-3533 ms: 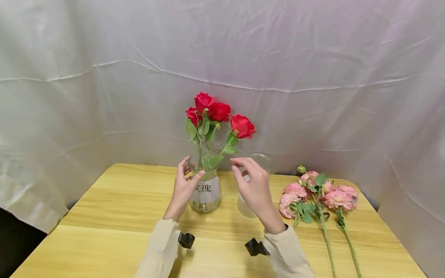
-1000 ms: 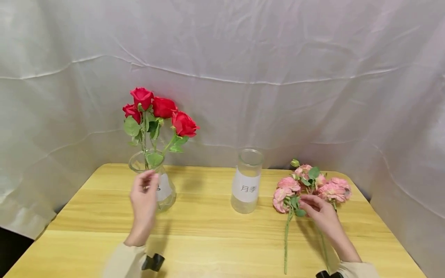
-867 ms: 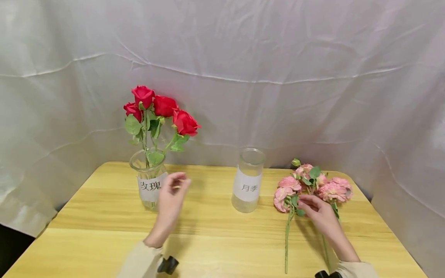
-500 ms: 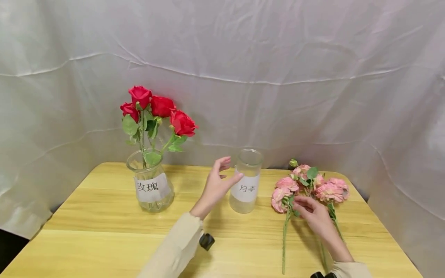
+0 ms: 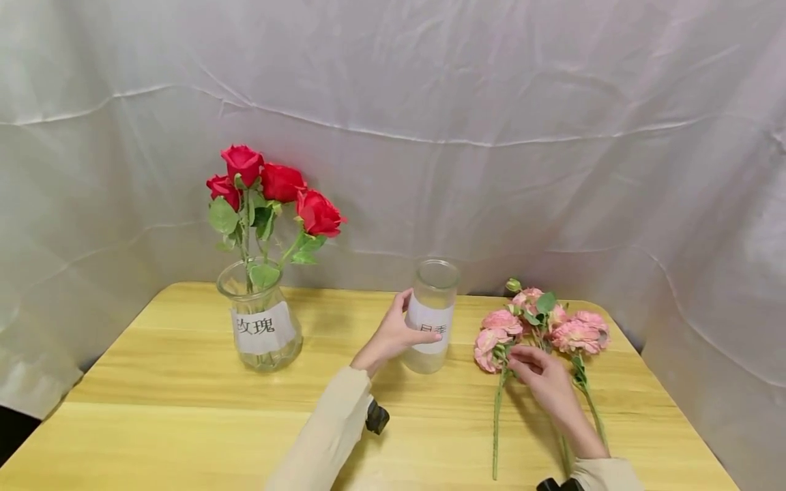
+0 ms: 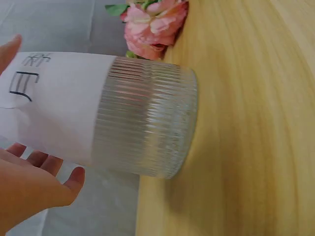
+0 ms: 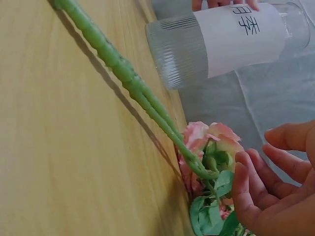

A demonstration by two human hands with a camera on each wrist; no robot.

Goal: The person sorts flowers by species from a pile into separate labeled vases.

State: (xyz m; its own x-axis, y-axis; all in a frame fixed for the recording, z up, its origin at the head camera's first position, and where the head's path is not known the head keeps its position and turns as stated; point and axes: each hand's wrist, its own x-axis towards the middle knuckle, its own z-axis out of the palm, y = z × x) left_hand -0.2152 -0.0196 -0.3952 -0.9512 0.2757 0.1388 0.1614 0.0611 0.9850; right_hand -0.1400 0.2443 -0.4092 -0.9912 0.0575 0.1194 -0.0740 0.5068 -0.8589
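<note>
- Far left: the rose vase [image 5: 279, 361] stands upright on the wooden table [image 5: 184, 423]; its paper label faces my head camera, presumably so that the characters can be read.
- Above it, four red roses [image 5: 282, 183] rise from the mouth; the wide rim lets the stems lean apart, one bloom tilting well to the right.
- Centre: I see the left hand [image 5: 391, 335] gripping the ribbed vase [image 5: 432, 361], thumb across the front, fingers round the left side; I judge this hold keeps the light-looking glass steady.
- The ribbed vase stands upright between the roses and the pink flowers, with no stem inside; its label [image 5: 432, 319] also faces me, partly covered by the thumb.
- Right: the pink flowers [image 5: 489, 349] lie on the table, heads away from the person and stems [image 5: 496, 429] towards the near edge, which leaves the stems within easy reach.
- Among them, the right hand [image 5: 544, 385] is loosely bent, with a gap between thumb and fingers in my right-wrist view; its fingertips lie just beside the leaves of the leftmost bloom, and I cannot tell whether they touch.
</note>
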